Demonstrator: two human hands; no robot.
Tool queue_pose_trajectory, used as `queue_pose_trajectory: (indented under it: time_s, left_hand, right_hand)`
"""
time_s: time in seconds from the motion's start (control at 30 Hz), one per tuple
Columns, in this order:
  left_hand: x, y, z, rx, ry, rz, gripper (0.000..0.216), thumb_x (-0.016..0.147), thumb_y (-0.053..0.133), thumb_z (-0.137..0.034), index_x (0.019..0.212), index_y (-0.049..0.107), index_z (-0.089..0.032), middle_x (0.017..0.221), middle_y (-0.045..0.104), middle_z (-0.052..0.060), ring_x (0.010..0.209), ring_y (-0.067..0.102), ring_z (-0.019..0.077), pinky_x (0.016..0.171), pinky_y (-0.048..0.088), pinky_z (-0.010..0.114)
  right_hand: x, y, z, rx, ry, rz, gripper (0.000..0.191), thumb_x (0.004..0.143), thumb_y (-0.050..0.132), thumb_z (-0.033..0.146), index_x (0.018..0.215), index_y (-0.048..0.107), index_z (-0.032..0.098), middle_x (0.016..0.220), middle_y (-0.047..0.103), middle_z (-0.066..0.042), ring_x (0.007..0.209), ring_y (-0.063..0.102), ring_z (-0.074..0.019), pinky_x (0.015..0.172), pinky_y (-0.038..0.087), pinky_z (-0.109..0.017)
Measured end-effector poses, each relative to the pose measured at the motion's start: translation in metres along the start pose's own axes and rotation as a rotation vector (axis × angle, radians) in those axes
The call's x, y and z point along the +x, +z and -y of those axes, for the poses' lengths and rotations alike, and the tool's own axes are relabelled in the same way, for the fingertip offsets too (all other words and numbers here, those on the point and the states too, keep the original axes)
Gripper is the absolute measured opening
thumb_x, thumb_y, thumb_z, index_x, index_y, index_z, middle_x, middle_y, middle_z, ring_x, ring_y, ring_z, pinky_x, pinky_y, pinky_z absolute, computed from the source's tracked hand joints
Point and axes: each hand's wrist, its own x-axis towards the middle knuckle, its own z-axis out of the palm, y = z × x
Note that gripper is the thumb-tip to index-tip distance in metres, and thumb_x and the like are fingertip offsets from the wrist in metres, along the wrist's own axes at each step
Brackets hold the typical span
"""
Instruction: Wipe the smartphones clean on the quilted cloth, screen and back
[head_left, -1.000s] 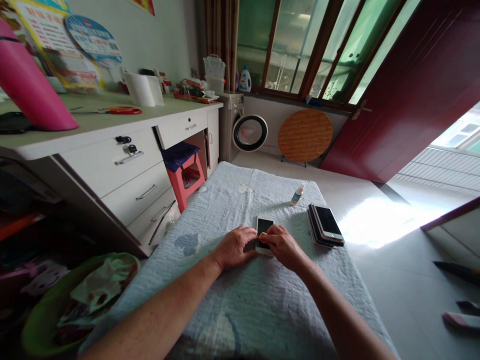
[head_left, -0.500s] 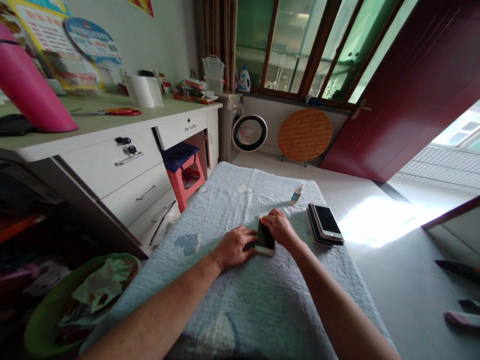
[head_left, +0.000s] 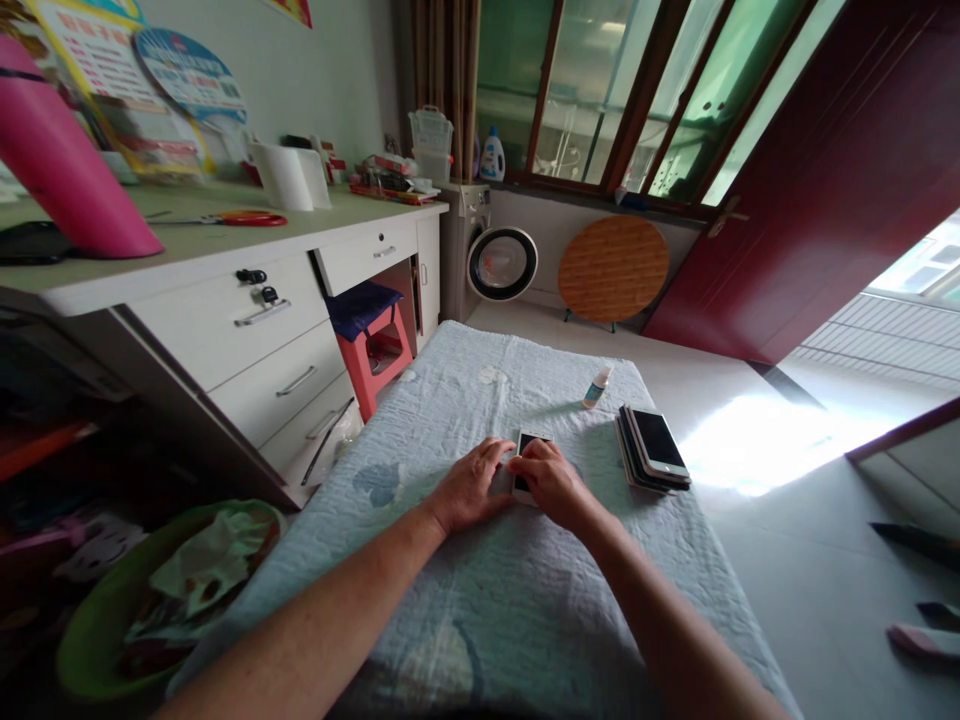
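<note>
A white-framed smartphone (head_left: 526, 437) with a dark screen lies face up on the quilted cloth. My left hand (head_left: 474, 487) holds it along its left side, thumb at the lower edge and curved fingers higher up. Across the screen lies my right hand (head_left: 553, 482), its fingers pinched together over the glass. A bit of orange shows at those fingertips; what kind of thing it is I cannot make out. Much of the screen is hidden under this hand. A small spray bottle (head_left: 598, 388) stands upright beyond it, and a stack of phones (head_left: 654, 448) lies to the right.
The pale blue quilted cloth (head_left: 480, 370) covers the surface under my hands. At left stand a white desk (head_left: 262, 370), a pink stool (head_left: 373, 365) and a green basin (head_left: 82, 640). A washing machine (head_left: 457, 260) with its door open and a round wooden tabletop (head_left: 613, 268) are behind.
My right hand has moved down and left over the phone's screen, from its upper part to its middle. The left hand's fingers have lifted slightly and shifted toward the phone's upper left edge.
</note>
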Motion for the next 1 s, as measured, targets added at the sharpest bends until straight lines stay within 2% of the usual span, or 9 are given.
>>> queue_pose_trajectory:
  time_s: [0.13, 0.23, 0.37, 0.57, 0.77, 1.0]
  left_hand:
    - [0.0, 0.001, 0.0, 0.012, 0.03, 0.013, 0.056, 0.084, 0.063, -0.037, 0.132, 0.042, -0.019, 0.129, 0.052, 0.012, 0.115, 0.054, 0.0241, 0.099, 0.046, 0.039]
    - [0.001, -0.001, -0.001, 0.066, 0.063, 0.05, 0.047, 0.086, 0.06, -0.033, 0.129, 0.049, -0.018, 0.134, 0.052, 0.012, 0.124, 0.049, 0.0243, 0.106, 0.04, 0.04]
    - [0.002, -0.001, -0.001, 0.132, 0.098, 0.111, 0.031, 0.085, 0.063, -0.032, 0.113, 0.065, -0.018, 0.129, 0.06, 0.01, 0.117, 0.055, 0.0239, 0.104, 0.042, 0.04]
    - [0.001, -0.001, 0.0, 0.132, 0.091, 0.123, 0.035, 0.082, 0.068, -0.03, 0.115, 0.065, -0.018, 0.128, 0.061, 0.009, 0.115, 0.056, 0.0231, 0.102, 0.043, 0.039]
    - [0.002, -0.002, -0.002, 0.13, 0.086, 0.133, 0.035, 0.083, 0.067, -0.03, 0.115, 0.065, -0.018, 0.129, 0.061, 0.009, 0.115, 0.056, 0.0234, 0.102, 0.043, 0.039]
    - [0.003, -0.003, -0.003, 0.136, 0.105, 0.142, 0.028, 0.09, 0.058, -0.032, 0.112, 0.067, -0.018, 0.127, 0.062, 0.009, 0.114, 0.057, 0.0228, 0.102, 0.043, 0.039]
  right_hand:
    - [-0.024, -0.002, 0.016, 0.059, -0.052, 0.04, 0.021, 0.094, 0.048, 0.018, 0.091, 0.069, 0.022, 0.09, 0.055, -0.004, 0.083, 0.047, -0.0155, 0.075, 0.038, -0.026]
    - [-0.035, -0.003, 0.018, 0.116, -0.052, 0.039, 0.025, 0.096, 0.043, 0.019, 0.099, 0.068, 0.023, 0.092, 0.055, -0.005, 0.085, 0.049, -0.0155, 0.077, 0.04, -0.025]
    - [-0.043, -0.006, 0.013, 0.121, -0.036, 0.028, 0.027, 0.097, 0.042, 0.021, 0.098, 0.068, 0.023, 0.09, 0.055, -0.004, 0.083, 0.05, -0.0154, 0.074, 0.041, -0.026]
    - [-0.056, -0.017, -0.003, 0.073, 0.026, 0.013, 0.023, 0.094, 0.047, 0.02, 0.095, 0.07, 0.023, 0.086, 0.054, -0.004, 0.083, 0.05, -0.0161, 0.074, 0.04, -0.027]
    - [-0.049, -0.012, 0.005, 0.06, 0.014, 0.008, 0.024, 0.094, 0.045, 0.016, 0.087, 0.068, 0.019, 0.085, 0.053, -0.005, 0.084, 0.05, -0.0163, 0.075, 0.041, -0.027]
    - [-0.037, -0.004, 0.024, 0.034, -0.044, 0.022, 0.019, 0.089, 0.049, 0.011, 0.095, 0.066, 0.02, 0.093, 0.055, -0.006, 0.086, 0.049, -0.0166, 0.077, 0.042, -0.027]
